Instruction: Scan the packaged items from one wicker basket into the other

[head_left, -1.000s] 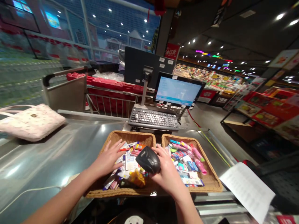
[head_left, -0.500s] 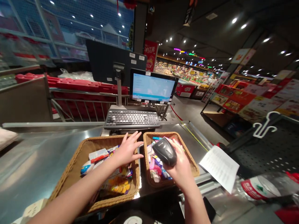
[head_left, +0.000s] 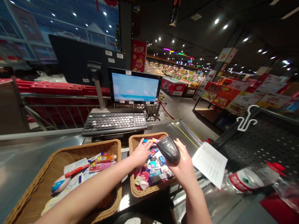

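Scanner, black and smooth, is in the right hand, with the fingers wrapped around it. It is up over the right side of a small brown basket. The left hand has its fingers spread and is over the left part of that same basket, near the scanner. I cannot tell if it touches the little packs inside. The left arm goes across a bigger basket, which has more little things in it, like an orange tube. Both baskets are on a shiny worktop. Past the left hand is a black keyboard, with a lit screen behind it. To the right of the right hand is a white paper, then a clear bottle with a red cap.
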`<state>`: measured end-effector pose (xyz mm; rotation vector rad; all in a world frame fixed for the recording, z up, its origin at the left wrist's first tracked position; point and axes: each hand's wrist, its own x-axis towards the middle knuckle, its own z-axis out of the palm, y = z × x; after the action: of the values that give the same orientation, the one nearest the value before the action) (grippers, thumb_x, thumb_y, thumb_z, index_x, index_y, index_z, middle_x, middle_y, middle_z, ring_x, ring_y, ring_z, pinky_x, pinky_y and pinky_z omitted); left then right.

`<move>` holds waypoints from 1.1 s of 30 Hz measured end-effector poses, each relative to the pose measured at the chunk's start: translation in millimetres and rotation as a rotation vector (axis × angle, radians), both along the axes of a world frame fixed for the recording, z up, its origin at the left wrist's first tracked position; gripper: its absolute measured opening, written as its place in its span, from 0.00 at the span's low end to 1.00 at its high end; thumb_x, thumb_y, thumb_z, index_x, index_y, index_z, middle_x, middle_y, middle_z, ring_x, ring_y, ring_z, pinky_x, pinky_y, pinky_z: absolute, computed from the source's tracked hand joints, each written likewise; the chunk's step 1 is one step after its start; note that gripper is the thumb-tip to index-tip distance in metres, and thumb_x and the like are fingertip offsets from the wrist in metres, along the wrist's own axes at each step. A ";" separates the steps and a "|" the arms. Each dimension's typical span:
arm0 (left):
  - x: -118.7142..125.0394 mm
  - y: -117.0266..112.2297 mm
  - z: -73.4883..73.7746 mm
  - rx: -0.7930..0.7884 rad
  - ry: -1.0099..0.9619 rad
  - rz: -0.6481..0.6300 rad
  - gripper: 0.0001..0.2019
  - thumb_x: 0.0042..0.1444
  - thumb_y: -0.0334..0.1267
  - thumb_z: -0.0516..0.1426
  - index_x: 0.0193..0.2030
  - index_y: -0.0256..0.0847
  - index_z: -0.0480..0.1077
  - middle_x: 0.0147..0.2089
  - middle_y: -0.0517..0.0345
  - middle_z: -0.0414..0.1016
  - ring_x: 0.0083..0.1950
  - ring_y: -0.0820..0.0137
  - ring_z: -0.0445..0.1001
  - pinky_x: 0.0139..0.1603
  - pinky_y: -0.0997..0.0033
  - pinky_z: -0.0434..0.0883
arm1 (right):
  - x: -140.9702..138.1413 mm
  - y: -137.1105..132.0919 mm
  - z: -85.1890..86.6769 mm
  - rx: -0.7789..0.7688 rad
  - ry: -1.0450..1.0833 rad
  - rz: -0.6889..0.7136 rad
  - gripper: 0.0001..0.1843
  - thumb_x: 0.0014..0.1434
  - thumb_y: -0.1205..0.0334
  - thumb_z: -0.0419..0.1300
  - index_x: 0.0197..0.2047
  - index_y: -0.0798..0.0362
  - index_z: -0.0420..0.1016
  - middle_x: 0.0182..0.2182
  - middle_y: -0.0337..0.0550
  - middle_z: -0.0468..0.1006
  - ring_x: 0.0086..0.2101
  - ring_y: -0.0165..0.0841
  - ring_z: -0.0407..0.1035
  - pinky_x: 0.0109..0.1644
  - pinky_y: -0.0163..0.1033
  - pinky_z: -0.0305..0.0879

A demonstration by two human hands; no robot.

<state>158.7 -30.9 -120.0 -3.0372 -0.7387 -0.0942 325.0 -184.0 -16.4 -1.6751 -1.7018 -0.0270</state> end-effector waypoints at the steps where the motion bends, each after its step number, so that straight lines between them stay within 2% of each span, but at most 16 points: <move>1: 5.8 1.8 -4.3 0.022 0.015 -0.010 0.31 0.35 0.54 0.69 0.46 0.38 0.76 0.70 0.36 0.57 0.73 0.46 0.47 0.71 0.37 0.33 | 2.1 1.1 -0.4 0.003 0.008 0.005 0.30 0.52 0.64 0.60 0.60 0.53 0.65 0.58 0.53 0.70 0.66 0.51 0.54 0.68 0.65 0.49; 5: 23.4 10.0 -24.6 0.023 0.038 -0.029 0.32 0.32 0.46 0.71 0.47 0.37 0.77 0.67 0.36 0.62 0.72 0.42 0.49 0.71 0.37 0.31 | 10.2 4.9 -1.7 0.008 0.030 0.016 0.31 0.51 0.65 0.60 0.60 0.54 0.64 0.58 0.54 0.70 0.66 0.50 0.54 0.69 0.64 0.48; 9: 29.4 17.5 -38.4 -0.003 0.011 0.047 0.19 0.45 0.35 0.65 0.47 0.39 0.78 0.67 0.38 0.63 0.71 0.46 0.52 0.71 0.35 0.35 | 19.0 7.6 -3.2 -0.003 0.049 0.021 0.30 0.51 0.66 0.59 0.59 0.54 0.64 0.58 0.54 0.70 0.66 0.50 0.54 0.70 0.64 0.46; 12: 27.9 19.7 -38.0 -0.011 -0.021 0.098 0.16 0.53 0.32 0.58 0.48 0.41 0.78 0.68 0.41 0.62 0.71 0.48 0.54 0.70 0.34 0.37 | 24.0 9.8 -5.3 0.001 0.068 0.015 0.30 0.51 0.67 0.59 0.58 0.54 0.65 0.58 0.54 0.71 0.66 0.50 0.54 0.70 0.65 0.46; 16: 24.8 19.4 -28.0 -0.023 -0.071 0.162 0.15 0.55 0.30 0.54 0.46 0.39 0.79 0.67 0.39 0.63 0.71 0.48 0.55 0.70 0.34 0.35 | 26.4 13.9 -7.3 0.002 0.064 0.010 0.29 0.49 0.67 0.59 0.57 0.54 0.67 0.58 0.54 0.71 0.66 0.50 0.55 0.69 0.65 0.47; 22: 15.5 17.7 -8.4 -0.039 -0.121 0.213 0.10 0.51 0.31 0.58 0.39 0.40 0.80 0.64 0.42 0.68 0.72 0.46 0.51 0.70 0.32 0.36 | 27.0 18.2 -6.5 -0.001 0.078 0.029 0.31 0.48 0.66 0.60 0.57 0.52 0.66 0.58 0.53 0.71 0.66 0.50 0.55 0.69 0.65 0.47; 26: -0.4 16.1 6.0 -0.021 -0.184 0.185 0.09 0.52 0.35 0.61 0.41 0.43 0.78 0.69 0.48 0.61 0.74 0.47 0.45 0.69 0.30 0.35 | 27.1 17.8 -7.5 0.010 0.069 0.012 0.28 0.51 0.64 0.59 0.56 0.55 0.67 0.58 0.56 0.70 0.66 0.52 0.55 0.69 0.66 0.47; 30: -17.5 13.0 21.8 0.045 -0.298 0.150 0.17 0.53 0.34 0.61 0.50 0.51 0.75 0.73 0.52 0.55 0.75 0.49 0.43 0.69 0.30 0.36 | 24.2 17.6 -7.7 0.014 0.052 0.006 0.29 0.50 0.64 0.59 0.57 0.56 0.67 0.58 0.57 0.71 0.65 0.52 0.55 0.68 0.66 0.48; 33: -28.1 10.4 33.8 0.095 -0.333 0.153 0.15 0.55 0.34 0.60 0.49 0.51 0.75 0.74 0.52 0.52 0.75 0.50 0.44 0.69 0.30 0.37 | 20.2 17.9 -6.1 0.026 0.036 0.007 0.29 0.50 0.65 0.59 0.57 0.56 0.67 0.58 0.57 0.71 0.65 0.52 0.56 0.68 0.66 0.49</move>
<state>130.6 -20.5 -86.2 -2.8939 -0.9501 -0.6254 345.2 -166.1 -22.5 -1.6412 -1.6742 -0.0152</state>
